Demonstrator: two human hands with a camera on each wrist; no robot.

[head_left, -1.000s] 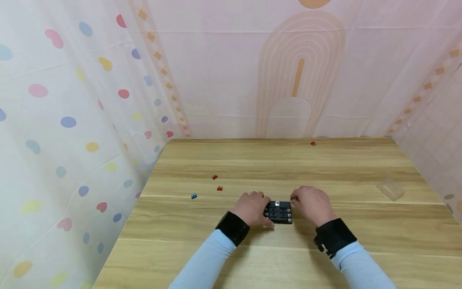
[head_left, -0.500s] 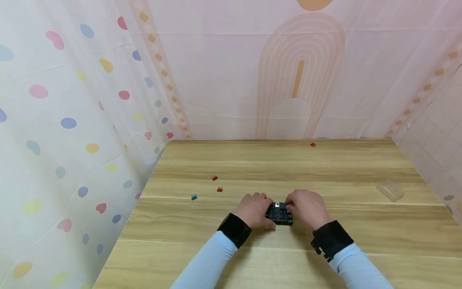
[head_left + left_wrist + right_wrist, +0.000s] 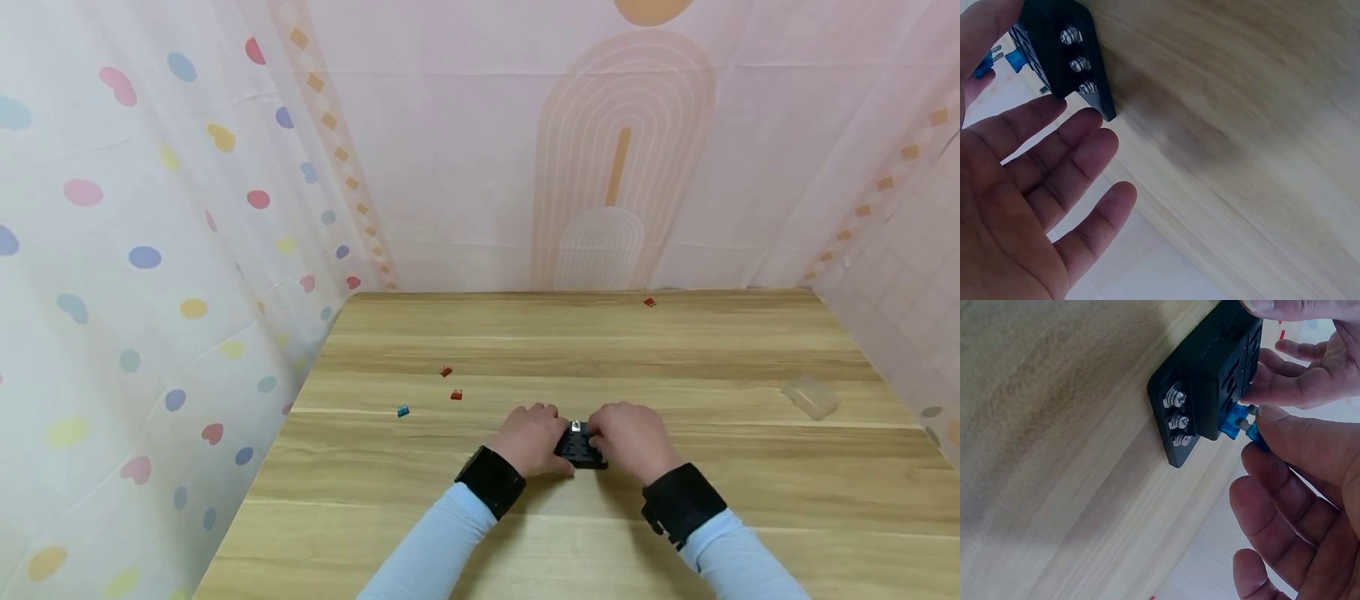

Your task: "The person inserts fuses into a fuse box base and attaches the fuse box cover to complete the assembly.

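Note:
A black fuse block [image 3: 579, 451] lies on the table, silver screw terminals [image 3: 1179, 420] along its side. My left hand [image 3: 529, 439] holds its left side, thumb at the near edge and fingertips at the far one. Between thumb and index finger my right hand [image 3: 632, 438] pinches a blue blade fuse [image 3: 1256, 435], its metal prongs pointing at the block. Another blue blade fuse [image 3: 1232, 421] sits in the block, right beside the pinched one. In the head view the right fingers hide both of these fuses.
Left of the hands lie a loose blue fuse [image 3: 403, 411] and two red fuses [image 3: 456, 395]. A further small red piece [image 3: 650, 302] is near the table's back edge. At the right rests a clear plastic cover [image 3: 811, 397]. Patterned curtains hang behind and left.
My right hand has moved left from the block's right edge to over its top, carrying the blue fuse. My left hand stays on the block.

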